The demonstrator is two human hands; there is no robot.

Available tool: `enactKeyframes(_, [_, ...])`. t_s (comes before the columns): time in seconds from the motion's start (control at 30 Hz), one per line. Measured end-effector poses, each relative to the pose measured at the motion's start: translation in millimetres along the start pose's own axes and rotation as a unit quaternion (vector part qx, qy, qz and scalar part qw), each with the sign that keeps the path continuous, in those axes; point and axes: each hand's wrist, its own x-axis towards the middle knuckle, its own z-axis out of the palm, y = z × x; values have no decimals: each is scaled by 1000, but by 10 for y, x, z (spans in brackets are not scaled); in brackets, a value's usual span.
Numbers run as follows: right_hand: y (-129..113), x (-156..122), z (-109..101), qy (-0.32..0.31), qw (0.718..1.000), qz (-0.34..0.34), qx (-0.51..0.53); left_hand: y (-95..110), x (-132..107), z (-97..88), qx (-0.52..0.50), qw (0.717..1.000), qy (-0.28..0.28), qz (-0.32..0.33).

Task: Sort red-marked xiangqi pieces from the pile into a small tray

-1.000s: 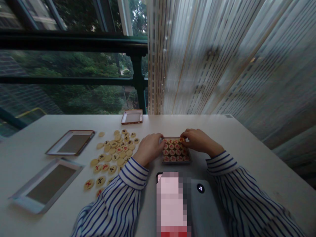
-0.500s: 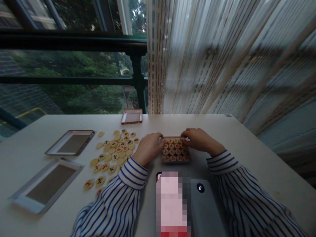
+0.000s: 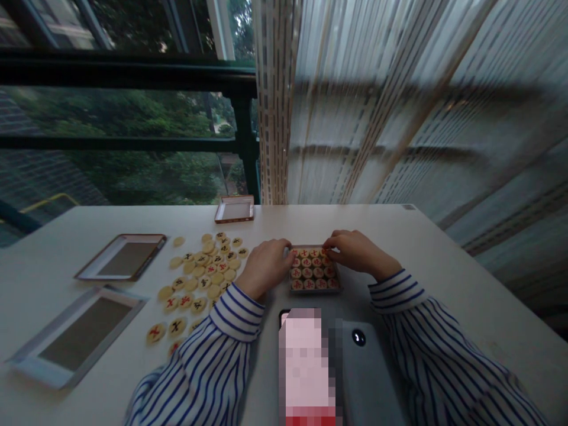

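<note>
A small shallow box (image 3: 316,290) lies on the table, filled with rows of round Chinese chess pieces (image 3: 307,273) that bear red characters. My left hand (image 3: 270,264) is closed at the box's far left corner, its thumb and fingers against the side wall. At the far right corner my right hand (image 3: 355,251) pinches the rim, with fingertips over the corner piece. Left of my left hand, many loose chess pieces (image 3: 202,258) are spread in a heap, some face down, others showing black or red characters. My left sleeve hides a few of them.
Two open trays or lids, one brown-rimmed (image 3: 153,251) and one pale (image 3: 26,355), lie at the left. Another small box part (image 3: 235,220) sits at the far edge. A phone (image 3: 306,361) and a grey device (image 3: 373,378) lie close in front of me.
The view has shifted slightly, so the table things appear a little further left. Both hands stay at the box's far corners, with hardly any movement of the fingers.
</note>
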Motion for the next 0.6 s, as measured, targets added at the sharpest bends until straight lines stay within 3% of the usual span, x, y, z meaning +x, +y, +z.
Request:
enactKeyframes(0.33, [84,-90,-138,-9,999,1,48,92,-13,41,-16,998,45,51])
enactKeyframes(0.6, [115,-139,-180,-68,993,-20,96,219,43,164,19,994,1,112])
